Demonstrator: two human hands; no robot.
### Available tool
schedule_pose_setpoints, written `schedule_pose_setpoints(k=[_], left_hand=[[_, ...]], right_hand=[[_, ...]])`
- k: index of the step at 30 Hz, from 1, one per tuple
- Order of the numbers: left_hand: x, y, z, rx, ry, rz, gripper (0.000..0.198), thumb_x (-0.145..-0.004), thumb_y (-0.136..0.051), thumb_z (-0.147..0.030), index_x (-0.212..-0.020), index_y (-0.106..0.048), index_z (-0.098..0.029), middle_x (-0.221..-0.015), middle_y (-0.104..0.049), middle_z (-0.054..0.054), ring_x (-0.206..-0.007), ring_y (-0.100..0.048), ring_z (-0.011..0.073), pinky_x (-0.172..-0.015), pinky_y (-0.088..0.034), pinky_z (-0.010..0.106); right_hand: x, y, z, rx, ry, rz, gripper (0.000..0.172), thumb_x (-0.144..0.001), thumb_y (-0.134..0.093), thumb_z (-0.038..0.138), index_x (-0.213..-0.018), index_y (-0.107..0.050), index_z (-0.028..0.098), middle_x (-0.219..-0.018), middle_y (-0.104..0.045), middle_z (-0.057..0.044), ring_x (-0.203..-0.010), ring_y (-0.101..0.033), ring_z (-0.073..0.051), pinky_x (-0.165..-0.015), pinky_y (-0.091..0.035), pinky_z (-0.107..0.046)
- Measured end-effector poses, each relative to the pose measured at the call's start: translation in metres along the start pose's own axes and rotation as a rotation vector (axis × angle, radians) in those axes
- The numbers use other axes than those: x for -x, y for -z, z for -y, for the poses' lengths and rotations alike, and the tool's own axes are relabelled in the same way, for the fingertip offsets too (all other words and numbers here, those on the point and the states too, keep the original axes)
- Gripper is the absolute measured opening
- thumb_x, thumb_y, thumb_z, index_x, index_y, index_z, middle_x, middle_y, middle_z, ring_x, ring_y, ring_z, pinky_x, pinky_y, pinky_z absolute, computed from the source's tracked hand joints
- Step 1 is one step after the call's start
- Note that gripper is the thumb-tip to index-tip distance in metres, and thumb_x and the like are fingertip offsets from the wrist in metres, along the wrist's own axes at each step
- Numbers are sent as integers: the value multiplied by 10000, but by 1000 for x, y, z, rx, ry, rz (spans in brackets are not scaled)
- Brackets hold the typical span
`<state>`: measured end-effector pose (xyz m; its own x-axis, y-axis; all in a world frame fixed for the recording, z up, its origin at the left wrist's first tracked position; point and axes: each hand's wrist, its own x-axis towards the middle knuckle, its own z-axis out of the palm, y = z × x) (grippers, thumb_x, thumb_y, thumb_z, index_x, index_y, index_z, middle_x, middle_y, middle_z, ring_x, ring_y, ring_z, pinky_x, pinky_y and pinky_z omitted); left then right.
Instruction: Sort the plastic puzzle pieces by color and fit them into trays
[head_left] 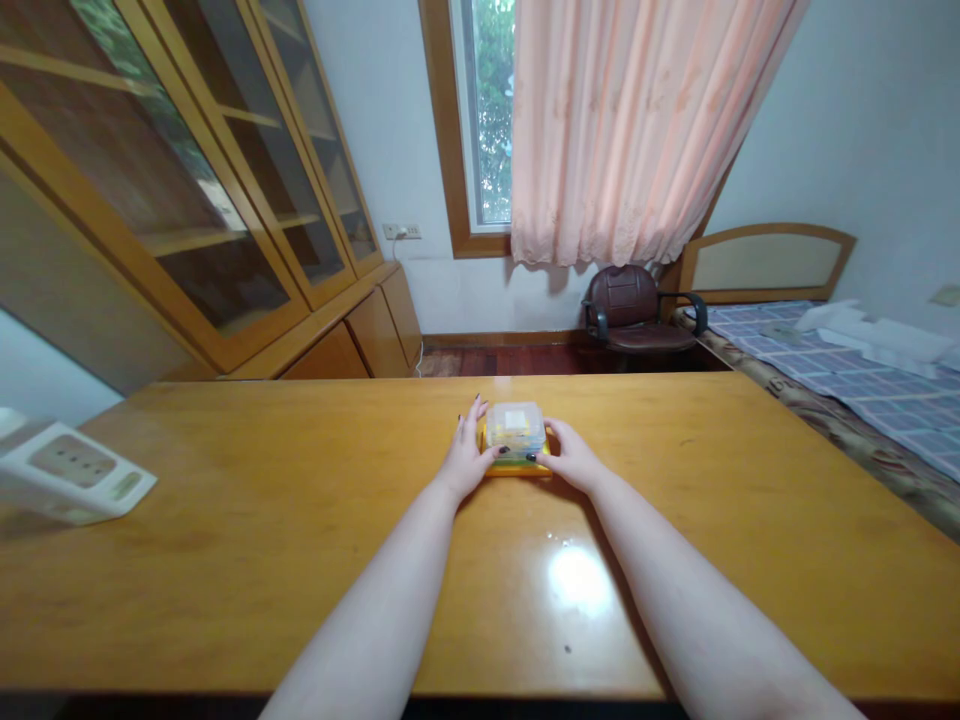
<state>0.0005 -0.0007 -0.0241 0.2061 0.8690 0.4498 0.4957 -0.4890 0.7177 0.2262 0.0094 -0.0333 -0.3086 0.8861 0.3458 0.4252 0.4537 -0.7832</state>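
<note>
A small clear plastic box (515, 422) with a pale label on top sits near the far edge of the wooden table (315, 560). Its contents look layered and colored, and a yellow base (517, 471) shows under it. My left hand (466, 458) is against the box's left side, thumb on the front and the other fingers stretched up along the side. On the right side my right hand (574, 455) holds the box, with its thumb at the front and its fingers curled behind the corner.
A white box with a clear window (79, 470) stands at the table's left. Beyond the table are a glass-door cabinet (225, 200), a dark red armchair (634, 310) and a pink curtain (615, 130). A bed (847, 350) is at the right.
</note>
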Motion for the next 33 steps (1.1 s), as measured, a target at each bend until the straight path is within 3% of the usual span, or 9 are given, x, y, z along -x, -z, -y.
schedule_pose_setpoints(k=[5, 13, 19, 33], left_hand=[[-2, 2, 0, 115, 64, 32, 772, -796, -583, -327, -1432, -166, -193, -1316, -489, 135, -1252, -439, 216, -1075, -303, 416], [-3, -1, 6, 110, 75, 7, 743, -756, -633, -298, -1392, -267, -180, -1303, -483, 144, -1231, -455, 237, -1067, -325, 428], [-3, -2, 4, 244, 38, 44, 754, -770, -638, -320, -1408, -251, -210, -1426, -355, 138, -1307, -359, 254, -1111, -239, 446], [-3, 1, -4, 238, 67, 38, 715, -754, -650, -298, -1375, -312, -187, -1397, -400, 123, -1287, -382, 250, -1108, -257, 429]], right_hand=[[0, 0, 0, -4, 13, 2, 513, -695, -670, 286, -1170, -512, 173, -1189, -577, -128, -1109, -527, -279, -979, -375, -467], [0, 1, 2, -17, 20, 7, 503, -700, -673, 274, -1165, -512, 171, -1182, -584, -123, -1100, -533, -267, -973, -387, -443], [0, 1, 6, -45, 31, 23, 489, -702, -655, 242, -1161, -509, 161, -1178, -592, -119, -1103, -537, -267, -979, -383, -444], [0, 1, 3, -45, 15, 18, 504, -702, -672, 283, -1160, -507, 151, -1164, -592, -123, -1079, -550, -257, -967, -398, -429]])
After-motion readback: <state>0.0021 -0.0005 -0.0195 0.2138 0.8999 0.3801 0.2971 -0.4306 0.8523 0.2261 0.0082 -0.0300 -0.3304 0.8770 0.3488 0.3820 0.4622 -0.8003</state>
